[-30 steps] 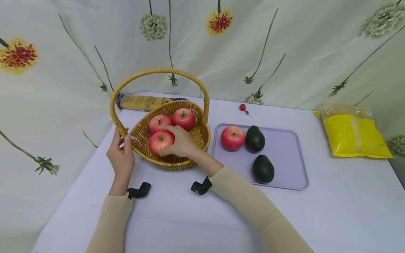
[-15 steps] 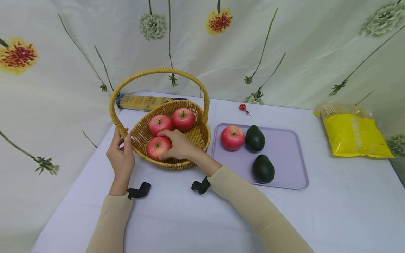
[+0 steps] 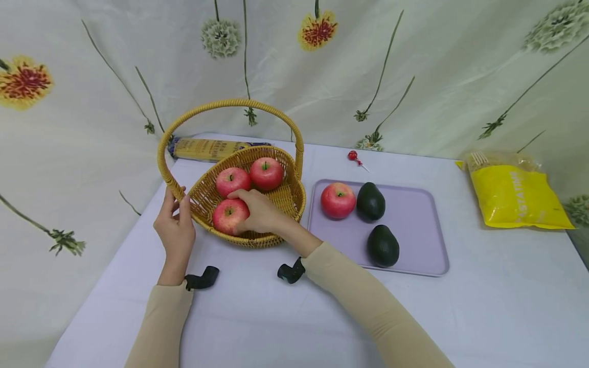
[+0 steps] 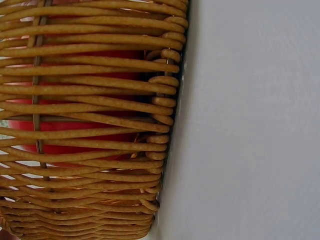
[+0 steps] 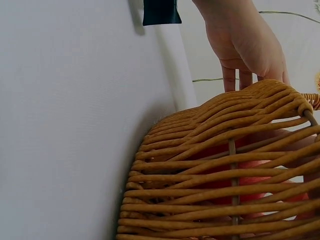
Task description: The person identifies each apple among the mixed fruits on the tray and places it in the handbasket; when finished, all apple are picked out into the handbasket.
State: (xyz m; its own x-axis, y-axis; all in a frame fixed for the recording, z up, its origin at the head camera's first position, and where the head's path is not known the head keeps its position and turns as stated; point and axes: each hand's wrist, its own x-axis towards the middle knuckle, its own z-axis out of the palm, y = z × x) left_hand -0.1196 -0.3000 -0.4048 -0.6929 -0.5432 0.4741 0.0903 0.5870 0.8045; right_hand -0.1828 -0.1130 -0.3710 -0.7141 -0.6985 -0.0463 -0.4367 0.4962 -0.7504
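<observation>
In the head view a wicker basket (image 3: 246, 243) with a tall arched handle stands on the table and holds three red apples. My left hand (image 3: 177, 230) grips its left side where the handle meets the rim. Inside, my right hand (image 3: 264, 212) holds the front apple (image 3: 227, 216), thumb on the near side and fingers over the far side. Two more apples, one at the left (image 3: 232, 182) and one at the back (image 3: 266, 173), lie behind it. Woven wall (image 4: 85, 107) fills much of the left wrist view, red fruit showing through. The left hand also appears beyond the basket in the right wrist view.
Right of the basket, a lilac tray (image 3: 418, 230) carries an apple (image 3: 338, 200) and two avocados (image 3: 383, 246). A lollipop (image 3: 353, 156) lies behind it. A yellow pasta bag (image 3: 517, 197) is far right, and a pack of long noodles (image 3: 202, 148) lies behind the basket.
The front apple has shifted slightly left and toward the near rim with my right hand around it, then stayed nearly still. My left hand keeps its place on the basket.
</observation>
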